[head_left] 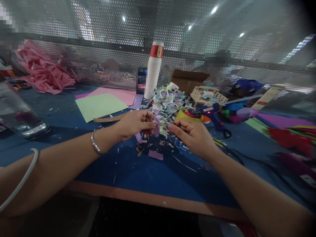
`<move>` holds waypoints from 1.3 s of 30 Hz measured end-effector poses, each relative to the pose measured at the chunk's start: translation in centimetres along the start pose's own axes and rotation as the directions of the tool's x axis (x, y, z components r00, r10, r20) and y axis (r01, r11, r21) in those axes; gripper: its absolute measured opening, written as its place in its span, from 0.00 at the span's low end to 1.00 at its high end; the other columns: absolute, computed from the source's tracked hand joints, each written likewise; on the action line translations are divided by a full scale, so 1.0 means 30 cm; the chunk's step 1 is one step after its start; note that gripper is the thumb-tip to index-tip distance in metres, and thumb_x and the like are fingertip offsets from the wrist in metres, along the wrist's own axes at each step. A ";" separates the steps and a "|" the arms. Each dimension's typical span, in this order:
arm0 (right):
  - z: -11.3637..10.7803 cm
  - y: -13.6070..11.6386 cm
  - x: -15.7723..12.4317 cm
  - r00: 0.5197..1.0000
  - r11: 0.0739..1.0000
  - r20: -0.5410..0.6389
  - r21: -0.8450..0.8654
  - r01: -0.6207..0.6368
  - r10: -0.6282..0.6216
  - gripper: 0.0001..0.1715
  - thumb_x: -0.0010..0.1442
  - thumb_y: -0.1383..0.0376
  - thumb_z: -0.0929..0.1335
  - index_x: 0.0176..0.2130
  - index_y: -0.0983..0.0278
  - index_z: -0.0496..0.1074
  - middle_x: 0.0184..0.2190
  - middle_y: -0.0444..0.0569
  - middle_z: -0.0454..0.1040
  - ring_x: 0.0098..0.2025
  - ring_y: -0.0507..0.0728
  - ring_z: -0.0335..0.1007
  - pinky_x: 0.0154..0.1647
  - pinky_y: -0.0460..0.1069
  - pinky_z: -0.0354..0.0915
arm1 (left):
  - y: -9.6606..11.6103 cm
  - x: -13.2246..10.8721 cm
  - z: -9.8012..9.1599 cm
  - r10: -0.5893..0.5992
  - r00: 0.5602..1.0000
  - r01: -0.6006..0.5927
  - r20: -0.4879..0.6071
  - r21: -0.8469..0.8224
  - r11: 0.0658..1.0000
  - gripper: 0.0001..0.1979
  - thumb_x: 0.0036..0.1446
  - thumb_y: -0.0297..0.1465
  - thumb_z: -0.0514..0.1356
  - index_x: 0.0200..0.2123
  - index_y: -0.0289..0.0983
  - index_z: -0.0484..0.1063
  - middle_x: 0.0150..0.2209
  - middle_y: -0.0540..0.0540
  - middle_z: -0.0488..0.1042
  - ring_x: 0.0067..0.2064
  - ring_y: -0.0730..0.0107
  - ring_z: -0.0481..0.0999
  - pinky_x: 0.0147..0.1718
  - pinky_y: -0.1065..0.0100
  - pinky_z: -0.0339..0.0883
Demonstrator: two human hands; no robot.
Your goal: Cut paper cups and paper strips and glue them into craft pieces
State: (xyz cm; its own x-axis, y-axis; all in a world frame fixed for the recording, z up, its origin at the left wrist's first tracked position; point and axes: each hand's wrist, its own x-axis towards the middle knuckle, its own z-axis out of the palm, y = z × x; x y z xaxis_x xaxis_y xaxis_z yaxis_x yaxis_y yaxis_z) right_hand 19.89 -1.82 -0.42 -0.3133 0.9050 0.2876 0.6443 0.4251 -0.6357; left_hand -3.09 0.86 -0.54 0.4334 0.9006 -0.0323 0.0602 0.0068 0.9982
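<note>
Your left hand [140, 126] pinches a small piece of purple paper [156, 126] above the middle of the table [138, 177]. Your right hand [191, 135] has its fingers drawn close together beside it; whether it grips anything you cannot tell from here. Judging by the paper scraps [155, 155] beneath, plenty of cutting is done, while the green sheet [100, 105] at left looks largely uncut. Beyond your hands stand a heap of decorated paper pieces [170, 100] and a stack of cups [153, 77]. The glue gun [209, 110] and yellow roll [182, 114] crowd your right hand; scraps clutter the space below.
</note>
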 end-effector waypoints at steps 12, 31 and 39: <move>-0.003 -0.004 -0.005 0.999 1.000 0.031 -0.006 0.009 -0.009 0.26 0.65 0.43 0.65 0.32 0.63 0.70 0.20 0.39 0.57 0.22 0.49 0.51 0.24 0.48 0.49 | -0.012 0.001 0.009 0.037 0.999 -0.031 0.015 -0.280 0.959 0.08 0.54 0.28 0.69 0.33 0.34 0.73 0.32 0.47 0.80 0.37 0.70 0.80 0.43 0.65 0.69; 0.000 -0.026 -0.010 0.995 0.997 0.071 -0.033 0.073 -0.070 0.26 0.67 0.45 0.63 0.31 0.63 0.70 0.22 0.40 0.59 0.24 0.50 0.54 0.25 0.48 0.51 | -0.027 -0.003 0.023 0.054 0.995 -0.027 0.080 -0.307 0.951 0.10 0.52 0.30 0.71 0.32 0.36 0.73 0.32 0.48 0.81 0.38 0.68 0.81 0.43 0.64 0.70; -0.002 -0.033 -0.011 0.995 0.997 0.078 -0.040 0.068 -0.064 0.26 0.67 0.46 0.63 0.31 0.63 0.70 0.22 0.40 0.58 0.24 0.50 0.53 0.25 0.48 0.51 | -0.029 -0.006 0.020 0.074 0.994 -0.046 0.084 -0.297 0.954 0.10 0.53 0.30 0.71 0.32 0.36 0.72 0.32 0.49 0.81 0.38 0.70 0.81 0.42 0.66 0.70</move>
State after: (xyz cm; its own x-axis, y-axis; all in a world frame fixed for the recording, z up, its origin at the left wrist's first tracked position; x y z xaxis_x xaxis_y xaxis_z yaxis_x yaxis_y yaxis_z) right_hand 19.39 -2.55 0.16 -0.4079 0.8719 0.2710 0.6492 0.4857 -0.5854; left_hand -2.68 0.44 -1.43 0.5105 0.8591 0.0371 -0.2291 0.0943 0.9688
